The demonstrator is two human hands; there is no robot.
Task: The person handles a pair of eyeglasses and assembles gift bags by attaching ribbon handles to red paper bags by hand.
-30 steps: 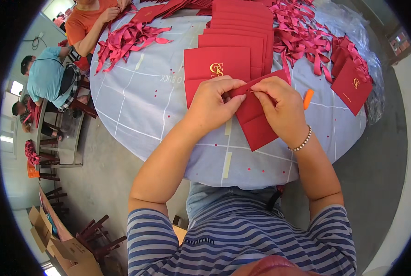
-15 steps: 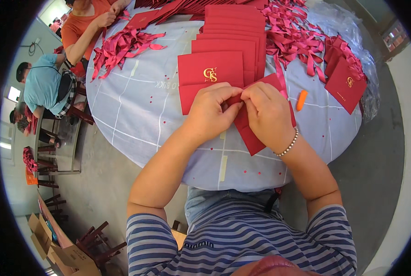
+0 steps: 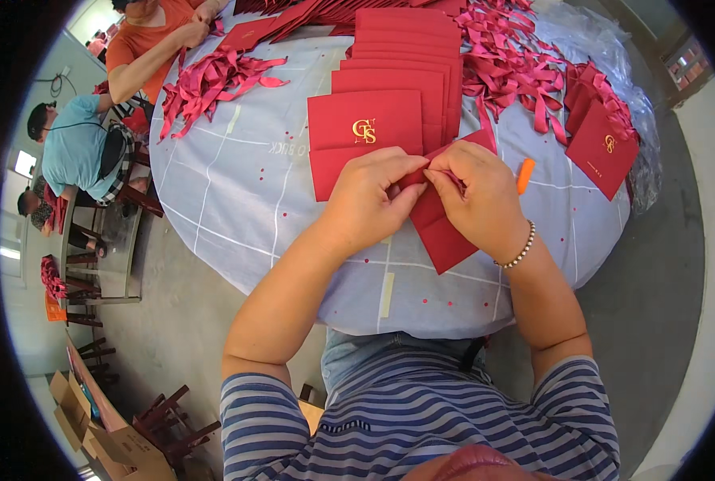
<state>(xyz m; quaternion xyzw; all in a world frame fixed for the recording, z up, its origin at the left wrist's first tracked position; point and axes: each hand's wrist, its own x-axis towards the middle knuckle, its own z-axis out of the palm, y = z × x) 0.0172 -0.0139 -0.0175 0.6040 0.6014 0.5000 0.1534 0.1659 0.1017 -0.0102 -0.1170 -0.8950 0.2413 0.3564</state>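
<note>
A red paper envelope (image 3: 444, 240) lies slanted on the table between my hands, its upper part largely covered by my fingers. My left hand (image 3: 365, 196) pinches its upper left edge between thumb and forefinger. Close beside that pinch, the thumb and fingertips of my right hand (image 3: 485, 192) are closed at the same edge; any small piece between the tips is hidden. Just beyond my left hand is a red envelope with a gold emblem (image 3: 333, 124), foremost in an overlapping row of red envelopes (image 3: 405, 40). An orange stick-like object (image 3: 525, 172) is right of my right hand.
Crimson ribbons lie heaped at the far right (image 3: 505, 64) and far left (image 3: 213, 84) of the cloth-covered round table (image 3: 229, 216). More envelopes (image 3: 602, 148) lie at right by clear plastic wrap (image 3: 646, 160). A person in orange (image 3: 153, 40) works across the table; others sit farther left.
My right hand has shifted slightly right and down, its fingertips still by my left pinch. The envelope has moved slightly with it. The person across has lowered their hands a little.
</note>
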